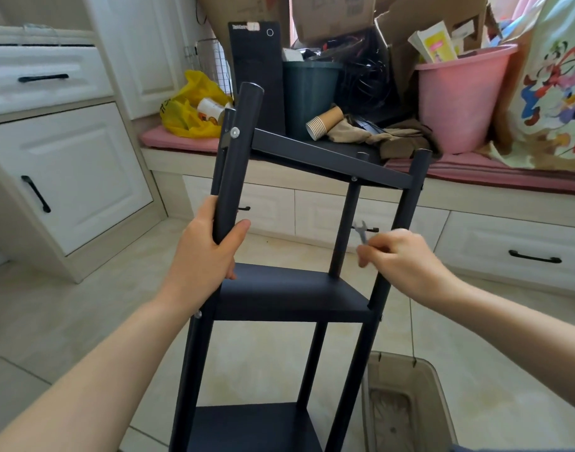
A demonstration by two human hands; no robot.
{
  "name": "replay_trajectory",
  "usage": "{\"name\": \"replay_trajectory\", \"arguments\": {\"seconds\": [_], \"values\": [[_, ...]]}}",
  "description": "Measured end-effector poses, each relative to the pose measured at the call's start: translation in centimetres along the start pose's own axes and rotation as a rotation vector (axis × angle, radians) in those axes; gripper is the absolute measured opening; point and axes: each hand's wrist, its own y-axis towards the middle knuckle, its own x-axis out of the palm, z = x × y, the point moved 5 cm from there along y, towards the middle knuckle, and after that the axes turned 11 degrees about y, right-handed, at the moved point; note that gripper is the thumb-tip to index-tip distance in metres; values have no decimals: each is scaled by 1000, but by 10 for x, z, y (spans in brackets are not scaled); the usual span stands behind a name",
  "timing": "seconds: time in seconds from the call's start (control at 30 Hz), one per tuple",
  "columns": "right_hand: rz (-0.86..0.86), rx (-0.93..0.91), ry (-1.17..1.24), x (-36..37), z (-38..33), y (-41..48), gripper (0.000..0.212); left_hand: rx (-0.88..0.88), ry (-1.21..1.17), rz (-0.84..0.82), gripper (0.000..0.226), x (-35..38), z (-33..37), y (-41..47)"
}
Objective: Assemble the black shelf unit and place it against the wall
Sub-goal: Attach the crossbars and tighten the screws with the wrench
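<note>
Your left hand (211,246) is gripping the front-left post (238,151) of the black shelf unit (289,295), fingers and thumb wrapped round the tube just above the middle shelf. Your right hand (400,256) is pinching a small silver wrench (362,231) between fingertips and thumb, its open end pointing up. The two hands are working apart, one at each side of the frame.

The unit is standing on the tiled floor directly in front of you, between your arms, with its long axis running upright and leaning a little away from you. Three shelves are showing. The top shelf (328,161) is sitting crooked, sloping down from the left post towards the front-right post (413,190), so it is looking not yet squared or tightened.

Two silver fasteners are catching the light: a screw head (235,132) on the left post above your gripping hand, and a smaller one (354,178) on the front edge of the top shelf. The second is lying above and slightly left of the wrench, so your right hand is the nearer one to it, while the left is steadying the frame. Reaching the left-post screw would mean carrying the wrench across the whole width of the unit.

Behind the unit a pink-cushioned bench (181,141) is carrying boxes and a pink bucket (459,99).
</note>
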Motion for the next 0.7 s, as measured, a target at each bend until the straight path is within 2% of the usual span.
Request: {"name": "replay_trajectory", "arguments": {"seconds": [0.1, 0.23, 0.4, 0.57, 0.7], "values": [[33, 105, -31, -17, 18, -4, 32, -17, -7, 9, 14, -4, -7, 2], [94, 200, 58, -30, 31, -1, 31, -32, -10, 21, 15, -5, -11, 1], [-7, 376, 299, -16, 36, 9, 30, -36, -5, 8, 18, -4, -9, -1], [-7, 345, 415, -10, 30, 12, 30, -61, 20, 14, 18, -5, -15, 1], [23, 218, 467, -7, 17, 9, 32, -113, 117, 177, 12, -15, -29, 3]]}}
